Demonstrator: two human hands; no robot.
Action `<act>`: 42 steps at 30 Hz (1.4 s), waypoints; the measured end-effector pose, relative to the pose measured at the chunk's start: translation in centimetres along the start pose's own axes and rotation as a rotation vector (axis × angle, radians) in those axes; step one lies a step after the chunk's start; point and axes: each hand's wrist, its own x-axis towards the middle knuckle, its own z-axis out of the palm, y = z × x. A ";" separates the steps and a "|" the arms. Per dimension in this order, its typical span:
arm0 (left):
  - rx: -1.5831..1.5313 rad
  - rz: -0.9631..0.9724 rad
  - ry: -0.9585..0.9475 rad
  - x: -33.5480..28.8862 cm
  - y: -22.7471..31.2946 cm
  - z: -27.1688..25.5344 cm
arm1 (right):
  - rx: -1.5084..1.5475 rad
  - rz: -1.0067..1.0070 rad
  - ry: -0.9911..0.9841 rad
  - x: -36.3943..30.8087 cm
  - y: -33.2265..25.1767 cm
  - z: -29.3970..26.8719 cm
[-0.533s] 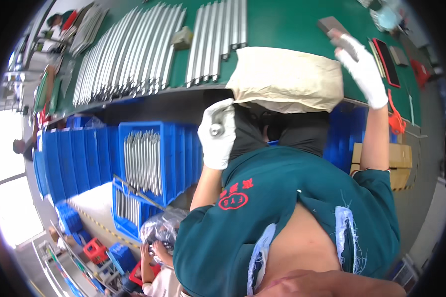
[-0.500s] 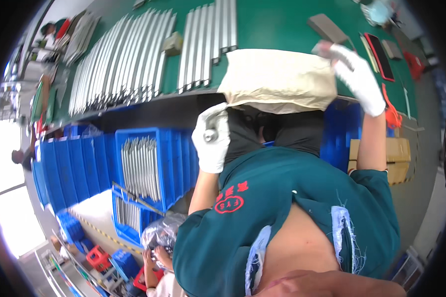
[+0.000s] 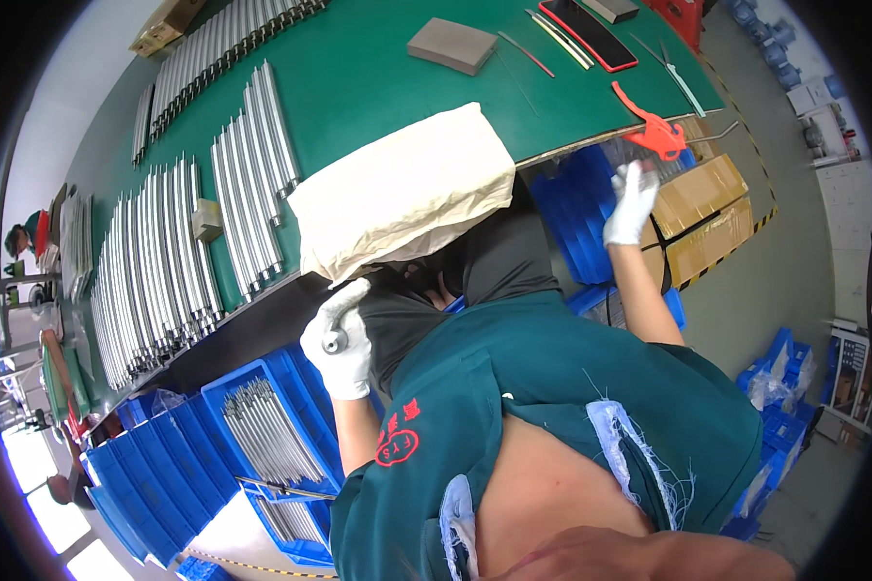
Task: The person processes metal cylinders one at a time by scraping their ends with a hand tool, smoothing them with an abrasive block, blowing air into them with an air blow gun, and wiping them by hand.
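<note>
Metal rod (image 3: 333, 342) sat clenched in the left hand (image 3: 339, 341), end-on, probably for inspection, while the right hand (image 3: 632, 200), at two o'clock, hung open below the surface (image 3: 378, 77) edge.

A factory workshop: rows of polished metal rods (image 3: 170, 261) line a green-topped desk (image 3: 378, 87), blue plastic crates (image 3: 271, 436) of more rods stand beneath it, and cardboard boxes (image 3: 702, 198) sit on a grey concrete floor (image 3: 775, 271).
</note>
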 end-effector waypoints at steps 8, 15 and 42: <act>0.382 0.184 -0.097 0.5 0.2 -1.4 | 0.019 -0.241 -0.045 4.9 -3.2 0.7; 0.377 0.105 0.009 -2.0 -5.5 -4.6 | 0.336 -0.208 -0.414 6.4 -9.6 -2.3; 0.727 0.228 -0.226 -3.1 -11.8 -4.6 | -1.043 -0.131 -2.038 -15.4 -10.1 10.8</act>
